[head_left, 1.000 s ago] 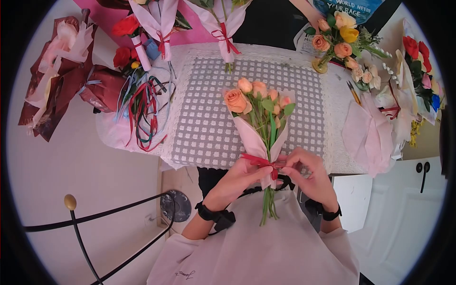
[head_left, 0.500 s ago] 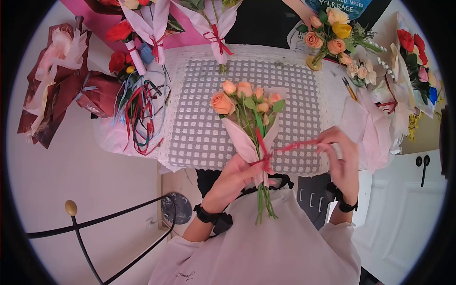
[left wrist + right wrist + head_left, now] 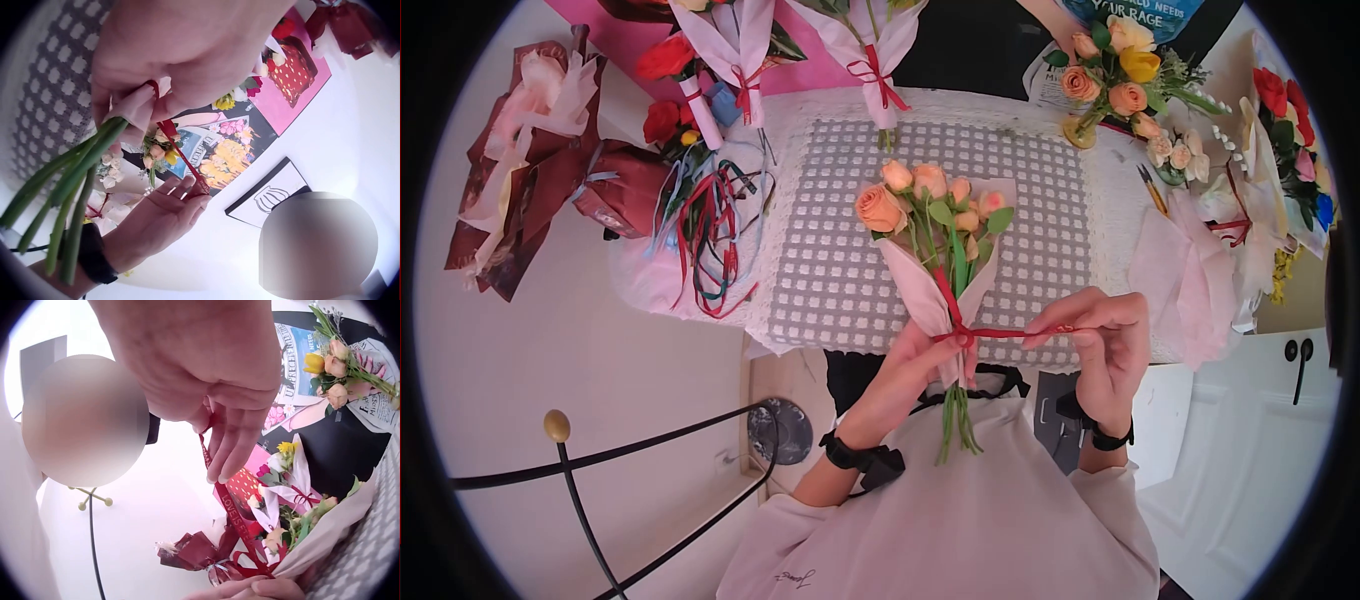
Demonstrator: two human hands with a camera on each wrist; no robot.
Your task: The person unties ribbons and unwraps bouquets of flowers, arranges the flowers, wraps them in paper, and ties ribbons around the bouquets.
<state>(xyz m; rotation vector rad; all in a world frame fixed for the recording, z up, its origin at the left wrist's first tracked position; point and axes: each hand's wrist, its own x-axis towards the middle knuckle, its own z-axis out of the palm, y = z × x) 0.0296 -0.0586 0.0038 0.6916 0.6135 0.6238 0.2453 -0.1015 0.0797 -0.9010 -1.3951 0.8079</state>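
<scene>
With a clock face centred on the knot (image 3: 963, 338) in the head view, the work looks like drawing the red ribbon (image 3: 234, 515) firm. To do this well, the left hand (image 3: 896, 380) should hold the knot steady, while the right hand (image 3: 1118, 360) pulls evenly toward 3 o'clock. A gentle pull is better than a jerk, because the pink paper (image 3: 908, 280) could crease and the stems (image 3: 958, 420) could be squeezed. It is also wise to keep the printed band flat.

The bouquet (image 3: 927, 308) lies partly on the checked mat (image 3: 1040, 240), its peach flowers (image 3: 882, 208) toward 12 o'clock and its stems past the near edge at 6 o'clock. The left hand, at 8 o'clock, has its fingers closed around the bouquet's neck, the thumb beside the knot. The right hand, at 3 o'clock, pinches the ribbon's end between thumb and fingers. Another red strand (image 3: 948, 293) points to 11 o'clock.

In the frame from 1 second ago, both hands are together at the knot; now the right hand is well apart from it. Compared with 0.5 seconds ago, the ribbon is straighter and more level. The left hand keeps its hold.
</scene>
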